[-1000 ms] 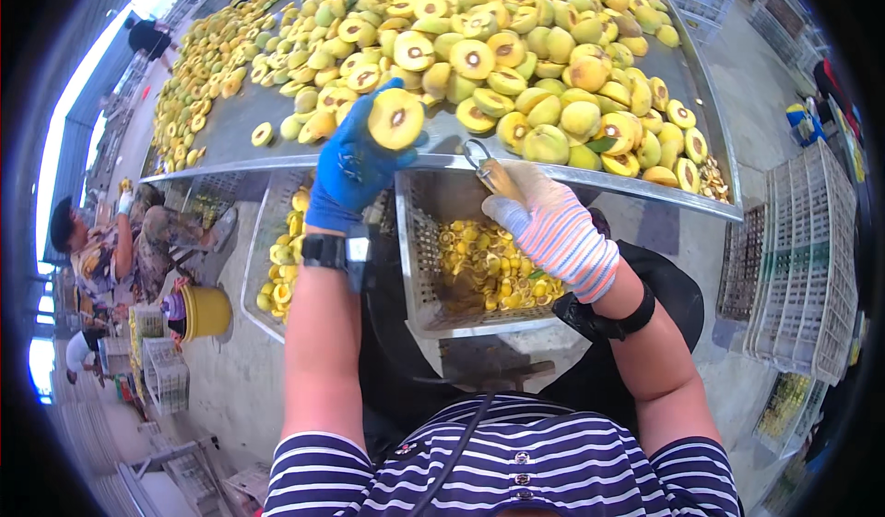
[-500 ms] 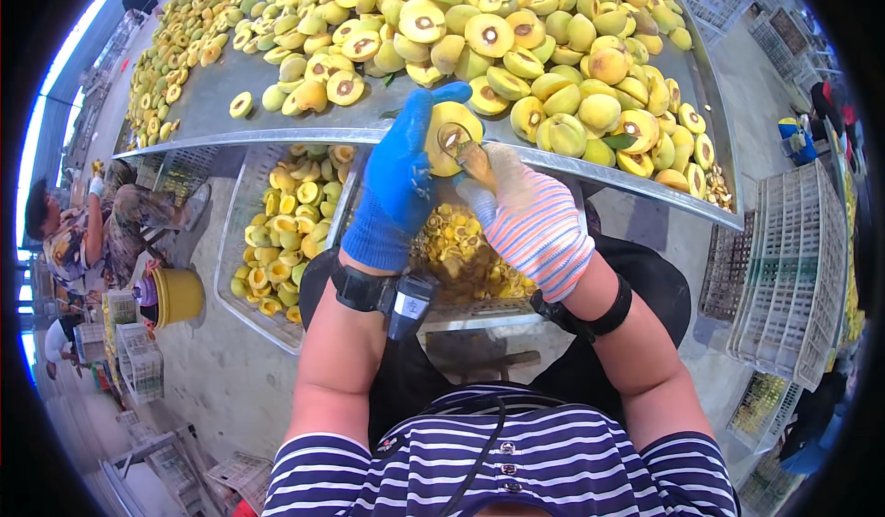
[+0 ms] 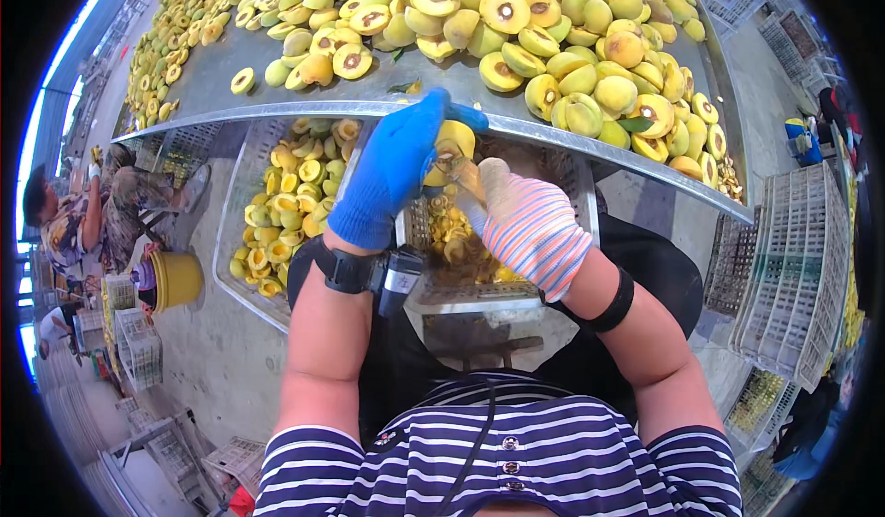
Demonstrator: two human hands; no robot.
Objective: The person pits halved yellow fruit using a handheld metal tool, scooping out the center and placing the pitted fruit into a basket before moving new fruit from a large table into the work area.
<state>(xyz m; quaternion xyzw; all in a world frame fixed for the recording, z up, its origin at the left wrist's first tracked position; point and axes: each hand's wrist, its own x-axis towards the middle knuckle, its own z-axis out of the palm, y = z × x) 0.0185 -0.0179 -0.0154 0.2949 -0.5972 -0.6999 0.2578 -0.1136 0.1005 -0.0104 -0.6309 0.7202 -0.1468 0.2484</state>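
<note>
My left hand (image 3: 383, 180), in a blue knit glove, is closed round a yellow peach half (image 3: 457, 137) just off the table's near edge. My right hand (image 3: 535, 226), in a striped glove with a tan thumb, grips a short wooden-handled tool (image 3: 468, 181). Its working end is against the cut face of the peach half, partly hidden by fingers. Below both hands stands a crate (image 3: 479, 303) with pits and yellow scraps in it. Hollowed peach halves (image 3: 290, 208) fill the crate to its left.
A metal table (image 3: 286, 109) with a raised rim spans the far side, heaped with cut peaches (image 3: 599, 83). At right stand stacked plastic crates (image 3: 788, 268). On the left are a yellow bucket (image 3: 177, 279) and a seated person (image 3: 78, 208).
Both hands have come slightly down and nearer with the peach half, which is now tilted so less of its cut face shows. The tool remains against it. The view has shifted a little.
</note>
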